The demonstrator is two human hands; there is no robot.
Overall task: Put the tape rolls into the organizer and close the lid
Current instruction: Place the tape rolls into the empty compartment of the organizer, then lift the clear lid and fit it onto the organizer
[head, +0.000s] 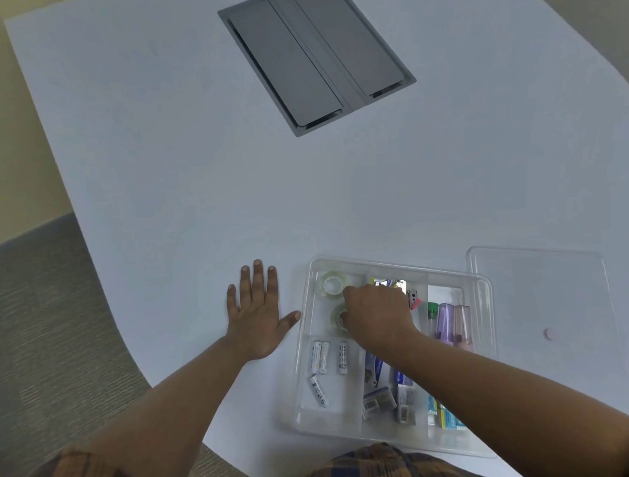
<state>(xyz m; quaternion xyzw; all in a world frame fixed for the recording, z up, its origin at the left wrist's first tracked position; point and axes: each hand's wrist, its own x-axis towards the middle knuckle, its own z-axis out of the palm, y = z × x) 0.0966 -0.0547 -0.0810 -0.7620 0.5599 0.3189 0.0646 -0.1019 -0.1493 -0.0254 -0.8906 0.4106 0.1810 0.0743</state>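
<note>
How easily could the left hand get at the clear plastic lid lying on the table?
Probably not easily: the left hand lies flat left of the clear organizer tray, while the clear plastic lid sits beyond it, past the right arm.
</note>
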